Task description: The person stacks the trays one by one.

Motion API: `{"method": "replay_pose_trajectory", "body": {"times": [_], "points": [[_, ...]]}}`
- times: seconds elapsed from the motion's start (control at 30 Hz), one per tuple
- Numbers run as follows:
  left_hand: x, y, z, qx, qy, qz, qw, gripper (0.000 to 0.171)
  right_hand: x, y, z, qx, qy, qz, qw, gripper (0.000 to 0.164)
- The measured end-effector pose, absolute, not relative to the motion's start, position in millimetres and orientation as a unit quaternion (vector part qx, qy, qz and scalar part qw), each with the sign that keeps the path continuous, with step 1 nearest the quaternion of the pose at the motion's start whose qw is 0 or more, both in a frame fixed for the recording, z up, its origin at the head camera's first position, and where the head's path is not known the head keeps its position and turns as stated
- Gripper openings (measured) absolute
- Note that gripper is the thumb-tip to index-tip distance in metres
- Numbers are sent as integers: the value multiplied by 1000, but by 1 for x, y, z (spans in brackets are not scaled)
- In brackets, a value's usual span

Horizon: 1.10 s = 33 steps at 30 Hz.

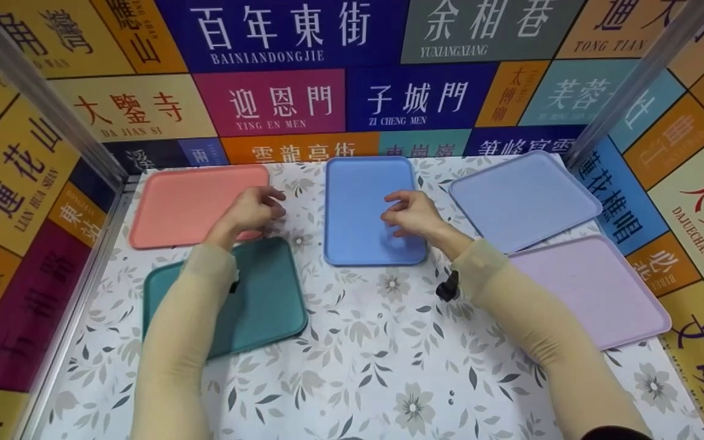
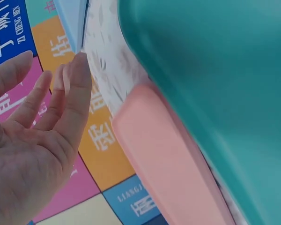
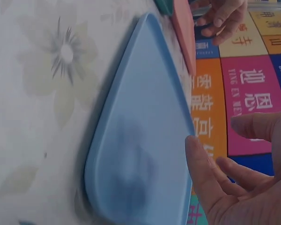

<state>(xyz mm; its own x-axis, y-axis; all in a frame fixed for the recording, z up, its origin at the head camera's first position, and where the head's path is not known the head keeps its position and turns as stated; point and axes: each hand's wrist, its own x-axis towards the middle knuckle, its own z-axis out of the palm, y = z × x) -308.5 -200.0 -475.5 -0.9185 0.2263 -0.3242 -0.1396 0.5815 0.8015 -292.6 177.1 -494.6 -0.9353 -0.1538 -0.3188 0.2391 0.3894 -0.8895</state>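
Observation:
My left hand (image 1: 254,209) hovers over the right edge of the pink tray (image 1: 187,205), near the far edge of the green tray (image 1: 266,293). Its fingers are loosely bent with nothing between them, as the left wrist view also shows. Over the right half of the blue tray (image 1: 358,208) hangs my right hand (image 1: 413,214). In the right wrist view its thumb and fingers (image 3: 206,171) stand apart and hold nothing. The blue tray's surface carries a faint shadow below that hand.
At the right, a pale periwinkle tray (image 1: 526,198) lies turned at an angle, with a lilac tray (image 1: 590,293) in front of it. A leaf-patterned cloth (image 1: 358,360) covers the table. Panels with large lettering (image 1: 291,36) wall in the back and sides.

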Motion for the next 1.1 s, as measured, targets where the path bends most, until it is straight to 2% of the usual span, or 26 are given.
{"method": "replay_pose_trajectory", "body": {"times": [0.47,0.77,1.1], "points": [[-284,-254,-467,21,868,426,255,61,-268,132,-496,-18,782,-575,237,67],[-272,-291,-470,-2,876,404,264,69,-255,109,-497,-33,768,-582,264,74],[-239,-345,-474,0,893,376,247,71,-241,81,-505,-54,757,-591,273,76]]}}
